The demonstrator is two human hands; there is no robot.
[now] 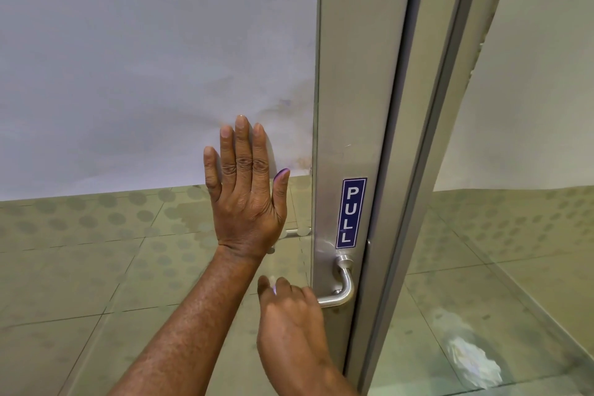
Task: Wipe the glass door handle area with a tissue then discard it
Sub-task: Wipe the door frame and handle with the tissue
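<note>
The glass door (128, 267) has an aluminium frame (353, 90) with a blue PULL sticker (351, 213) and a steel lever handle (344, 286) below it. My left hand (246, 199) lies flat on the glass left of the frame, fingers spread and pointing up, holding nothing. Lower down, my right hand (289, 315) is closed over the free end of the lever. A small pale spot shows at its fingertips; I cannot tell whether it is tissue. Smudges mark the glass above my left hand.
A crumpled white wad (472, 360) shows low on the right glass panel, either lying on the floor behind it or reflected. Beyond the glass are a tiled floor (80, 283) and a pale wall (128, 58). A second frame post (450, 106) stands right of the door.
</note>
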